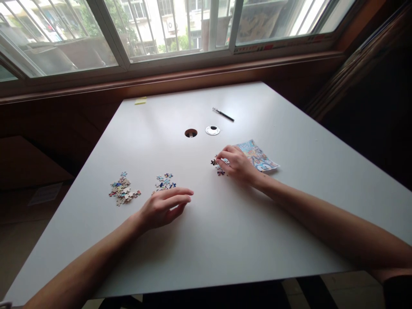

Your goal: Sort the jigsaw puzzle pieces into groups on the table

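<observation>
My right hand point(236, 164) is closed in a pinch on a small dark puzzle piece point(213, 162), over a small group of puzzle pieces point(220, 171) that it partly covers. Beside it lies a colourful printed sheet point(257, 156), its left part behind the hand. My left hand point(167, 206) hovers or rests near the table's middle, fingers extended and apart, holding nothing. Just behind its knuckles is a loose cluster of blue and white pieces point(165, 182). Farther left sits a heaped pile of mixed pieces point(125, 191).
On the white table point(206, 249) are a black pen point(223, 114), a round metal cover point(213, 130), and a round hole point(191, 133). A yellow sticky note point(140, 101) is at the far left corner. Windows point(170, 25) stand beyond the far edge.
</observation>
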A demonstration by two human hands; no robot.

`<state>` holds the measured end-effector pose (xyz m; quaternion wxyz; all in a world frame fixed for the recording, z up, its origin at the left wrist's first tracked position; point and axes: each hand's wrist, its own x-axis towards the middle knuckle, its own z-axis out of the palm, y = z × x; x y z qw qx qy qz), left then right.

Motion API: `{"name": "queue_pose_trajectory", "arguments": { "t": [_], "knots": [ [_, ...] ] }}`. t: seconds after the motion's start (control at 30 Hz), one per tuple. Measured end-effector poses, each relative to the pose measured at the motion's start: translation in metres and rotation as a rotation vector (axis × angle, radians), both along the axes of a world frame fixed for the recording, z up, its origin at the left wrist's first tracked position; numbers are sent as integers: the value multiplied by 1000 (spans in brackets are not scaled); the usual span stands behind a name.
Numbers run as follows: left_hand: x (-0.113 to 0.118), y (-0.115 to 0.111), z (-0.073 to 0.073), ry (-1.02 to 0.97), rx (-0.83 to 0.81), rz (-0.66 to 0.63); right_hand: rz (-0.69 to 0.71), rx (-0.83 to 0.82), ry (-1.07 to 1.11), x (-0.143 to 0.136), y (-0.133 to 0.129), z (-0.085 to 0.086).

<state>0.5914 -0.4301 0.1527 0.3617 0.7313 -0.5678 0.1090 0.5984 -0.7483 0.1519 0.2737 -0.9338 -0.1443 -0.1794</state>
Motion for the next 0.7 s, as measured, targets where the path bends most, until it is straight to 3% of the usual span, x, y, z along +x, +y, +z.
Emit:
{"name": "queue_pose_trajectory", "arguments": {
  "t": [0.2,0.57,0.7],
  "knots": [
    [0,1,-1,17,11,-20,-46,-155,-18,-5,9,-4],
    [0,0,-2,31,24,-44,-142,-199,-98,-1,12,-6],
    [9,5,4,-74,32,-35,-40,-213,-127,-4,10,-5]
  ]
}}
